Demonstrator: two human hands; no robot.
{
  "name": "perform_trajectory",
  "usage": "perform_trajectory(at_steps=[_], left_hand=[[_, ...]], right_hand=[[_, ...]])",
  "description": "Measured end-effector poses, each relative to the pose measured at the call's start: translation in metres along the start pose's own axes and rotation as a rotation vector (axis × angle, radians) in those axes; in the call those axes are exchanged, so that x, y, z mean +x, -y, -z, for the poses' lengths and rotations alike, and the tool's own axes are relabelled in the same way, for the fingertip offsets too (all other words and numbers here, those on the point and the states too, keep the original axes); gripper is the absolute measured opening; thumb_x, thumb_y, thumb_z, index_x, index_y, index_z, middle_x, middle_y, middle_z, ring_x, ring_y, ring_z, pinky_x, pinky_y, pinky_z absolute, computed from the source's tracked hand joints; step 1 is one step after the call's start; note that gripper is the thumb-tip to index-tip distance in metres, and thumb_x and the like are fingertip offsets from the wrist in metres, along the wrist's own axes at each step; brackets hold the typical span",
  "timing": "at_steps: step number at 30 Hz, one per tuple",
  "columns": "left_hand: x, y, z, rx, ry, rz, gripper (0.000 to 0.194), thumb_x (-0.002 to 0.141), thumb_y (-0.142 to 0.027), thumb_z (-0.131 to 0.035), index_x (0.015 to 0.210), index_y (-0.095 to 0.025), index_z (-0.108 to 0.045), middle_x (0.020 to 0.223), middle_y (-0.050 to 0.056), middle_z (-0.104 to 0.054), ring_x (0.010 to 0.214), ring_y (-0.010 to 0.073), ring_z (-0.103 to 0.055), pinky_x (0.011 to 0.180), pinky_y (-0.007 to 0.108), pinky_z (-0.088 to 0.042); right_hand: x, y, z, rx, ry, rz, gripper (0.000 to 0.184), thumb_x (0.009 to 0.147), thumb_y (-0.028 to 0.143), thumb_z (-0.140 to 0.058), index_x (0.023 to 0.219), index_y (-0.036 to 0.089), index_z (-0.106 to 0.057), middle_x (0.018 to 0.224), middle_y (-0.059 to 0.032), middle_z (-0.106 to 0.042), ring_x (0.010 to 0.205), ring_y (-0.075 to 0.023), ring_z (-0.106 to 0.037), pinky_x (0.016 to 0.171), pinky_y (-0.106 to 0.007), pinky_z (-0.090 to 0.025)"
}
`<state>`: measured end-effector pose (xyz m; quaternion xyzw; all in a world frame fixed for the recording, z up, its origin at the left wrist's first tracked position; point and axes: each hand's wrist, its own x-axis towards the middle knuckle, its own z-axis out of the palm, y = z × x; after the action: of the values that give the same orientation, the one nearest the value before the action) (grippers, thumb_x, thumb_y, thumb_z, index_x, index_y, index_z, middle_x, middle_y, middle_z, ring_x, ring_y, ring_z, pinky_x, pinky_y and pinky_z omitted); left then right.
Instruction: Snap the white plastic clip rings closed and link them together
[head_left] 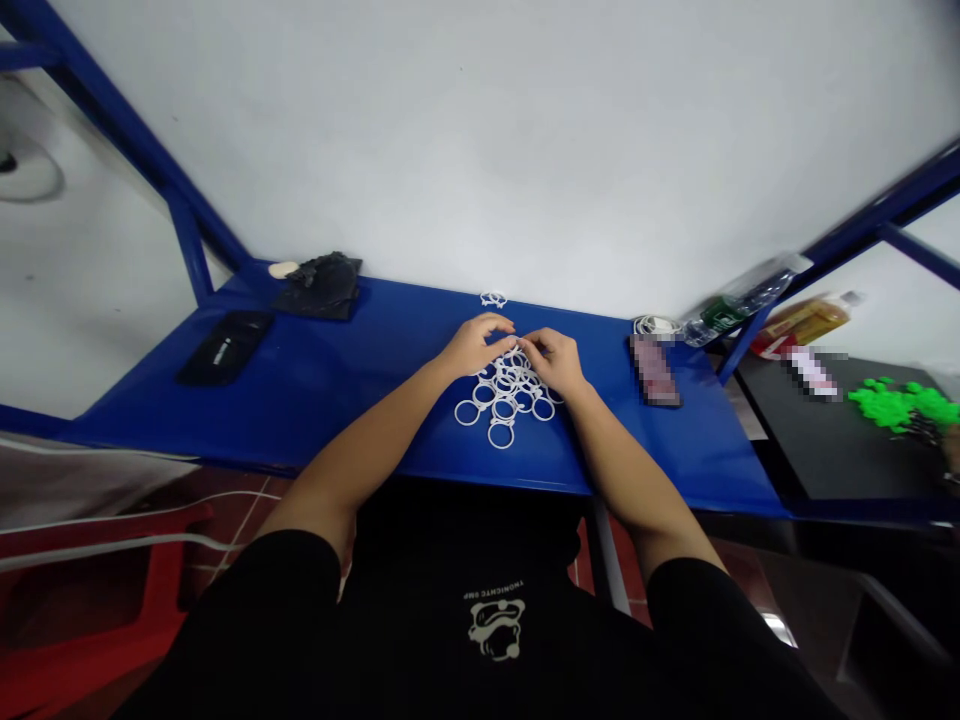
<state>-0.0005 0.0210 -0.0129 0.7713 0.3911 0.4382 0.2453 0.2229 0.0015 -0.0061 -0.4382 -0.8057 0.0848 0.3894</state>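
Note:
A heap of white plastic rings with small knobs lies on the blue table, spread towards me. Over the heap's left far side is my left hand, its thumb and index finger apart, with nothing visible between them. My right hand is curled over the far right side, fingertips pinched together close to my left thumb. A small white ring piece seems to be in that pinch, though the fingers mostly cover it. Beyond my hands, a few white ring pieces lie near the wall.
On the left are a black flat case and a black plastic bag. A phone, a white cable and a water bottle lie right. Green pieces sit on a dark side table. A red stool stands lower left.

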Motion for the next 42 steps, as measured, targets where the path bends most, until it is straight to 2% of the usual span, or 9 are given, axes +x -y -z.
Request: perform_trajectory(at_steps=[4, 12, 17, 21, 25, 28, 35, 38, 42], left_hand=[[0.019, 0.029, 0.007, 0.194, -0.105, 0.044, 0.017, 0.096, -0.027, -0.075, 0.111, -0.020, -0.079, 0.122, 0.012, -0.077, 0.115, 0.0284, -0.072, 0.103, 0.045, -0.059], [0.069, 0.062, -0.008, 0.489, 0.014, 0.037, 0.047, 0.094, -0.021, -0.070, 0.142, -0.019, -0.070, 0.138, 0.019, -0.071, 0.127, 0.0403, -0.060, 0.113, 0.059, -0.046], [0.069, 0.068, -0.011, 0.641, 0.110, 0.142, 0.030, 0.097, -0.023, -0.065, 0.124, -0.017, -0.077, 0.127, 0.020, -0.073, 0.122, 0.0405, -0.060, 0.108, 0.058, -0.045], [0.057, 0.059, -0.013, 0.667, 0.064, 0.221, 0.019, 0.100, -0.027, -0.064, 0.107, -0.016, -0.078, 0.123, 0.022, -0.071, 0.116, 0.0403, -0.063, 0.101, 0.054, -0.048], [0.041, 0.043, -0.013, 0.644, 0.148, 0.228, 0.017, 0.103, -0.029, -0.063, 0.103, -0.020, -0.076, 0.111, 0.016, -0.073, 0.100, 0.0330, -0.069, 0.090, 0.045, -0.051], [0.027, 0.032, -0.010, 0.612, 0.148, 0.122, 0.012, 0.104, -0.026, -0.063, 0.101, -0.021, -0.073, 0.104, 0.013, -0.073, 0.094, 0.0290, -0.069, 0.085, 0.040, -0.050], [0.008, 0.004, 0.001, 0.445, -0.134, -0.141, 0.013, 0.106, -0.026, -0.061, 0.100, -0.023, -0.072, 0.093, 0.009, -0.072, 0.092, 0.0277, -0.066, 0.086, 0.041, -0.050], [0.006, -0.009, -0.004, 0.461, -0.104, -0.204, 0.012, 0.103, -0.024, -0.064, 0.096, -0.022, -0.074, 0.089, 0.009, -0.074, 0.089, 0.0274, -0.067, 0.084, 0.042, -0.049], [0.004, -0.015, -0.013, 0.458, -0.046, -0.232, 0.012, 0.099, -0.021, -0.067, 0.089, -0.022, -0.074, 0.086, 0.009, -0.075, 0.087, 0.0270, -0.069, 0.082, 0.042, -0.049]], right_hand=[[0.001, -0.001, 0.008, 0.053, -0.028, 0.026, 0.041, 0.104, 0.057, -0.062, 0.088, 0.023, -0.077, 0.082, -0.0052, -0.078, 0.073, -0.0208, -0.070, 0.071, -0.034, -0.056], [0.003, -0.008, 0.011, 0.003, -0.120, -0.033, 0.046, 0.110, 0.057, -0.053, 0.094, 0.024, -0.080, 0.087, -0.0068, -0.080, 0.078, -0.0223, -0.073, 0.074, -0.035, -0.056], [0.002, -0.013, 0.012, -0.016, -0.119, -0.030, 0.048, 0.110, 0.058, -0.051, 0.093, 0.023, -0.079, 0.086, -0.0065, -0.080, 0.077, -0.0217, -0.073, 0.072, -0.034, -0.055], [0.002, -0.013, 0.011, -0.008, -0.124, -0.028, 0.047, 0.110, 0.058, -0.052, 0.093, 0.024, -0.079, 0.084, -0.0059, -0.079, 0.076, -0.0216, -0.072, 0.072, -0.034, -0.055], [0.002, -0.011, 0.009, 0.001, -0.105, -0.025, 0.043, 0.110, 0.054, -0.054, 0.093, 0.023, -0.079, 0.085, -0.0069, -0.080, 0.077, -0.0229, -0.073, 0.074, -0.036, -0.056], [0.002, -0.009, 0.005, 0.027, -0.059, 0.000, 0.037, 0.109, 0.050, -0.057, 0.096, 0.024, -0.080, 0.089, -0.0071, -0.081, 0.081, -0.0229, -0.075, 0.076, -0.035, -0.057], [-0.002, 0.001, -0.002, 0.099, -0.062, 0.030, 0.033, 0.106, 0.048, -0.063, 0.125, 0.024, -0.076, 0.099, -0.0065, -0.081, 0.075, -0.0200, -0.071, 0.074, -0.035, -0.060], [-0.002, 0.007, -0.001, 0.106, -0.091, 0.070, 0.035, 0.107, 0.049, -0.063, 0.129, 0.024, -0.074, 0.102, -0.0074, -0.080, 0.077, -0.0201, -0.071, 0.074, -0.035, -0.060], [-0.001, 0.011, 0.003, 0.070, -0.120, 0.110, 0.030, 0.111, 0.047, -0.057, 0.114, 0.026, -0.079, 0.097, -0.0079, -0.080, 0.085, -0.0228, -0.073, 0.081, -0.038, -0.062]])
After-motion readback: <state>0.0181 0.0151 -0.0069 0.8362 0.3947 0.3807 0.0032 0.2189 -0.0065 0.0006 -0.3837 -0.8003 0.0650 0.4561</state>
